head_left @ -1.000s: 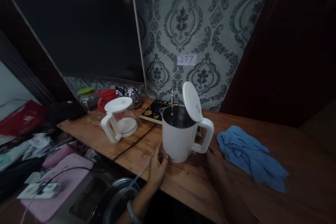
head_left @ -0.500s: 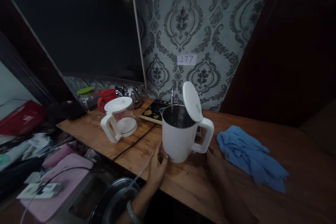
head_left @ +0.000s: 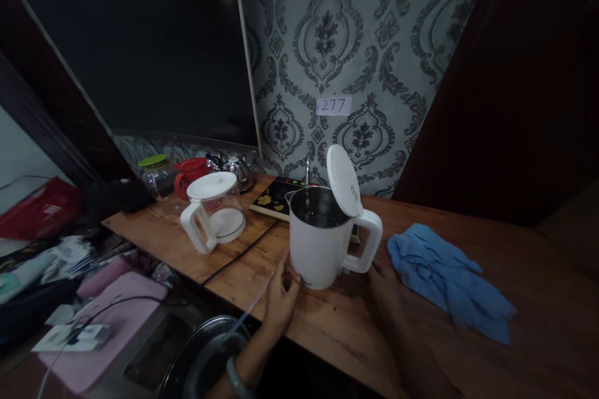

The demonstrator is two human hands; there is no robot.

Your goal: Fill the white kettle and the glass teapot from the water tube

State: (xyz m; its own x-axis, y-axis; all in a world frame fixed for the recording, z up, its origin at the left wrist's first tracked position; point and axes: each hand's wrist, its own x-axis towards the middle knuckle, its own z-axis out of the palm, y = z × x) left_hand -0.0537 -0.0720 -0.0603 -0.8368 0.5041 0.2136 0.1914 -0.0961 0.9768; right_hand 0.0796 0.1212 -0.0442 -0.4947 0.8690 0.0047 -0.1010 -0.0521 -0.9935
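Note:
A white electric kettle (head_left: pixel 316 255) stands upright on the wooden counter (head_left: pixel 327 336), its lid (head_left: pixel 344 181) raised and its dark inside showing. Over the kettle's mouth hangs a slim metal spout (head_left: pixel 307 169), with a thin stream of water falling from it. My left hand (head_left: pixel 282 293) rests at the lower left side of the kettle, thumb and fingers apart, fingertips at or against its base. On the other side, my right hand (head_left: pixel 384 280) lies on the counter just below the handle (head_left: pixel 372 240), fingers stretched out and partly in shadow.
A glass pot with a white lid (head_left: pixel 213 186), a red-lidded jug (head_left: pixel 191 167), a green-lidded jar (head_left: pixel 154 162) and a steel teapot (head_left: pixel 238 171) stand left. A black cooktop panel (head_left: pixel 269 197) sits behind the kettle. A blue cloth (head_left: pixel 444 277) lies right.

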